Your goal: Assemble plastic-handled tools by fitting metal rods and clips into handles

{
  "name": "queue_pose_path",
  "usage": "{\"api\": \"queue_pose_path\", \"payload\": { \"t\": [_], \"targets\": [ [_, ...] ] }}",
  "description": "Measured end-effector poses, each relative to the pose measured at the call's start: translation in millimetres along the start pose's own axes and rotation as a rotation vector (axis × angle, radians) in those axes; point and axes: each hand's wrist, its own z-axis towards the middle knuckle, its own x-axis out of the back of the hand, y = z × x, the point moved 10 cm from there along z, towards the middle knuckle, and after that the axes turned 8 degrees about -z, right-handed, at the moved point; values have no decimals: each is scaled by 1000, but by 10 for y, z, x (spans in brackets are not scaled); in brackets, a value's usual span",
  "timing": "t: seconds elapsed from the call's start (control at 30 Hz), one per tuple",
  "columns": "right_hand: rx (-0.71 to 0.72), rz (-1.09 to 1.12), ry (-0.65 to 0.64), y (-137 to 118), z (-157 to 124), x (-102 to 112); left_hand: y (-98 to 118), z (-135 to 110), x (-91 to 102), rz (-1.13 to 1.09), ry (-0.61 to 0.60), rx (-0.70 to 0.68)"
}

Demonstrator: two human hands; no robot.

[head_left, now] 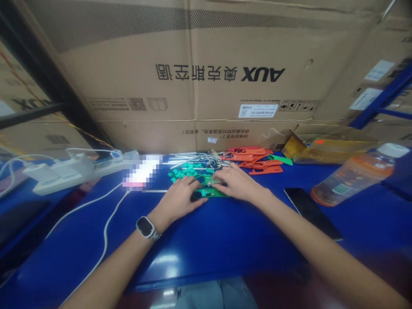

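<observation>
A green plastic casing (216,192), shaped like half of a lighter shell, lies on the blue table between my hands. Around its left end are the thumb and fingers of my left hand (180,198), steadying it. My right hand (237,182) is over the other end, fingertips pinched together at a small pale part too blurred to name. Just beyond my fingers is a pile of small teal plastic pieces (186,171). Metal tubes (182,159) and thin wired parts (212,159) lie behind them. Several red casings (257,159) are heaped at the right.
A phone (310,212) and a leaning drink bottle (354,176) are on the right. At left stand a power strip (77,174) with plugs and a blurred-out bright device (143,171) on a white cable (107,227). A large cardboard box (206,94) walls off the back.
</observation>
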Motion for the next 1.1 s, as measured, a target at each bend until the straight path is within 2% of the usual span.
{"api": "queue_pose_path", "payload": {
  "t": [0.27, 0.43, 0.6, 0.9, 1.1],
  "targets": [
    [-56, 2, 12, 6, -242, -165, 5, 6, -24, -1, -19, -2],
    [-108, 110, 89, 51, -287, -193, -9, 6, -5, -24, 11, 8],
    [-123, 194, 111, 54, -293, -205, -10, 2, 1, -26, 32, -10],
    [-160, -1, 146, -7, -297, -181, -4, -4, -2, -28, 31, -53],
    [-178, 17, 186, 3, -312, -194, -30, -11, 1, -37, 42, -45]
  ]
}}
